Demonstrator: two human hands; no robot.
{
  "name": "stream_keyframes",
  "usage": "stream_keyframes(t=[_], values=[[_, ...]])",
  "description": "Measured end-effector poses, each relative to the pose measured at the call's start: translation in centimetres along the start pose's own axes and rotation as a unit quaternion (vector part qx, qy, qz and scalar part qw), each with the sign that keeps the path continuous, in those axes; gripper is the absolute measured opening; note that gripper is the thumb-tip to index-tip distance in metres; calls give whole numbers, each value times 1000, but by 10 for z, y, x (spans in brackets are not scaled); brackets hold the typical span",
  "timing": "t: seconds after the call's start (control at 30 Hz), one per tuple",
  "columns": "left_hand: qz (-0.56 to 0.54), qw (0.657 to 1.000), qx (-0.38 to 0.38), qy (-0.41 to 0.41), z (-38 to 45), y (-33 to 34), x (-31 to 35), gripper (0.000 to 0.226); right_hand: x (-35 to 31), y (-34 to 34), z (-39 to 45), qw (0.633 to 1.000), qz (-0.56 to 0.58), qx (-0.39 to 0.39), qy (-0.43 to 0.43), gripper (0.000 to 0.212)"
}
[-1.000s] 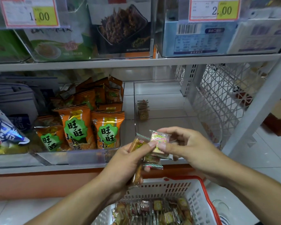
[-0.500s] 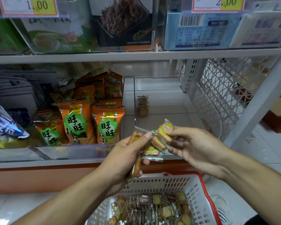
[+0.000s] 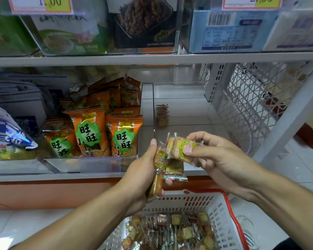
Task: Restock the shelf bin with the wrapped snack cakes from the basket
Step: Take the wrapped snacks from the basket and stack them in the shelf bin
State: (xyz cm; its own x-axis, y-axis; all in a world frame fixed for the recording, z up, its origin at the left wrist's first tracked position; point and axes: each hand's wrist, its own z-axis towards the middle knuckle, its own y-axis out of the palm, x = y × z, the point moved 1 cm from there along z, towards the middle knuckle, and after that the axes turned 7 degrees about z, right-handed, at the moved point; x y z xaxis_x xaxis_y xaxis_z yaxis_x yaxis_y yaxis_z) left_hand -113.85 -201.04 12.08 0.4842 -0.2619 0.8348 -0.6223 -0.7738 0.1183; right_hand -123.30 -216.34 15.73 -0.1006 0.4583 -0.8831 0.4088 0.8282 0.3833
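From the head view, a good deal was cut off or murky. The price tags along the top edge were cropped, the clear shelf bin (image 3: 181, 112) at centre was hard to trace because its walls were transparent, and the small stack of cakes (image 3: 162, 115) deep inside it was too blurred to count. The basket (image 3: 222, 210) at the bottom edge ran out of frame, so only part of its load of wrapped snack cakes (image 3: 172, 230) showed.

The left hand (image 3: 143, 177) was clenched around a bunch of wrapped cakes (image 3: 159, 170) just below centre; its palm hid most of them, so their number could not be told. That bunch stood roughly upright, long axis running up and down, with one crimped wrapper end sticking out to the right near the fingers. The right hand (image 3: 217, 159), to the right of centre, pinched a single cake (image 3: 182, 147) between thumb and fingers. This cake touched the top of the left hand's bunch, tilted, its printed face toward the camera and its long axis slanting from upper left to lower right. Both hands were above the basket and in front of the bin's open front.

Orange snack bags (image 3: 96, 130) filled the neighbouring bin at left of centre.
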Motion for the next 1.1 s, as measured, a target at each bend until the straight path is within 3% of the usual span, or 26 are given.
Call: stream_keyframes(t=[0.2,0.33,0.47,0.63,0.77,0.83,1.0,1.1], values=[[-13,1000,2,7,1,3,2,60,9,5,3,997,42,-30,51,49],[-15,1000,2,14,2,6,-2,50,12,3,3,998,-37,-38,45,34],[-9,1000,17,23,2,7,-2,46,10,1,2,987,-163,-11,12,35],[25,998,27,43,1,8,0,46,4,-5,3,986,-166,6,-3,63],[102,991,2,90,-2,6,4,52,0,-5,-1,978,-174,-110,42,45],[134,986,-10,101,-3,6,5,50,1,-5,-3,973,-191,-124,50,46],[111,987,-59,101,-6,5,8,61,-10,-6,-2,942,-322,-72,-64,51],[96,988,-16,117,-6,6,10,59,-19,-7,6,947,-292,-77,-110,52]])
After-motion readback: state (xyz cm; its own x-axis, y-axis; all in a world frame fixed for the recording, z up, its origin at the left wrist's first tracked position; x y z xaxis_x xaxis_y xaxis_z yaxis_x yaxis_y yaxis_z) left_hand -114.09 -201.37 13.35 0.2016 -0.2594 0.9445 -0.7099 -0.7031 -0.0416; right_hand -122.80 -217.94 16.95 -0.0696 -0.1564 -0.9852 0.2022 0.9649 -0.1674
